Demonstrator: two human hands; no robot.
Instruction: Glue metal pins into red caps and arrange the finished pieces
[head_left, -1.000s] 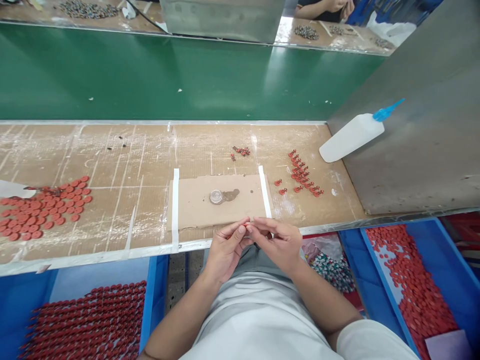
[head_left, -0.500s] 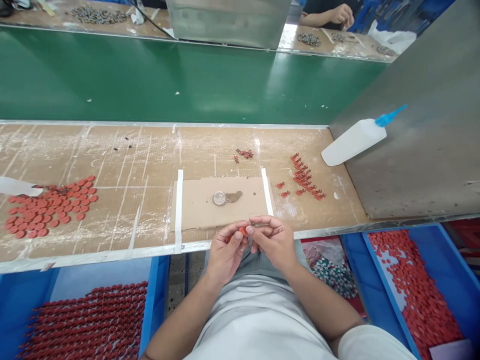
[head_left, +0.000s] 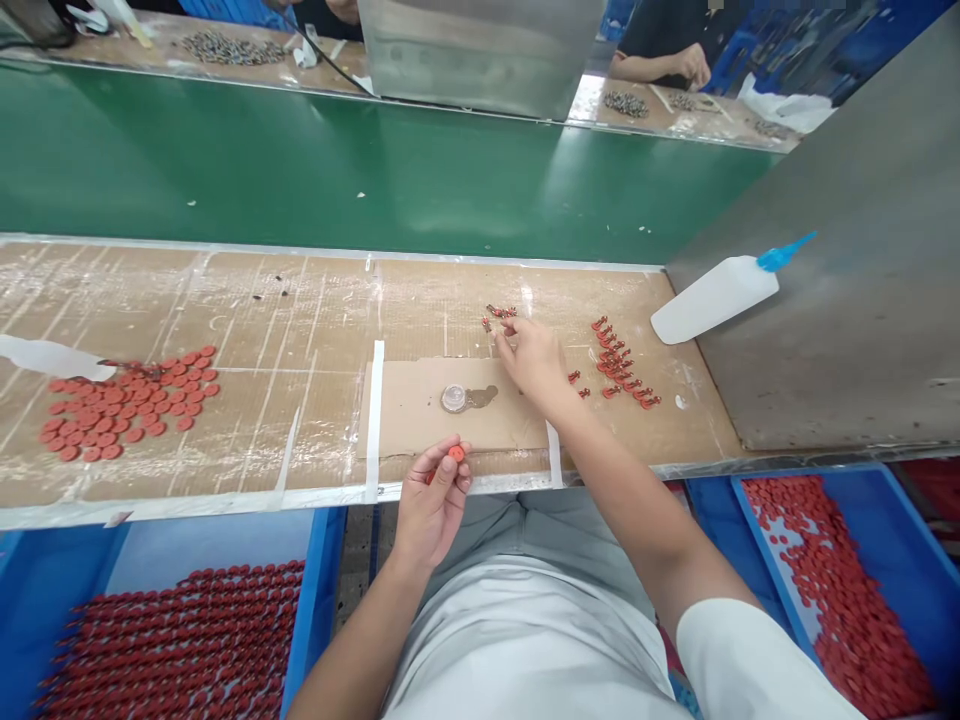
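My left hand (head_left: 433, 500) is closed over the table's front edge, pinching a round red disc (head_left: 457, 453) between thumb and fingertips. My right hand (head_left: 534, 365) reaches forward over the cardboard pad, thumb and forefinger slightly apart. Its fingertips are at a small cluster of red-and-metal pieces (head_left: 501, 312). On the pad (head_left: 412, 430) sits a small round, shiny dish (head_left: 454, 398) beside a brown wet-looking stain (head_left: 481, 397). To the right stand rows of red discs with small figure-like tops (head_left: 615, 355); my right forearm partly hides the nearest ones.
Loose red discs (head_left: 112, 410) lie at left, with a white bottle (head_left: 52, 355) tipped over them. Another white bottle (head_left: 716, 298) with a blue nozzle leans against the metal panel (head_left: 840, 300) at right. Blue bins (head_left: 319, 600) hold red pieces below. Across the green divider (head_left: 300, 160), other people's hands show.
My right hand has left my left hand and moved forward to the small cluster. The left hand has shifted slightly left, still pinching the red disc. The view has shifted a little.
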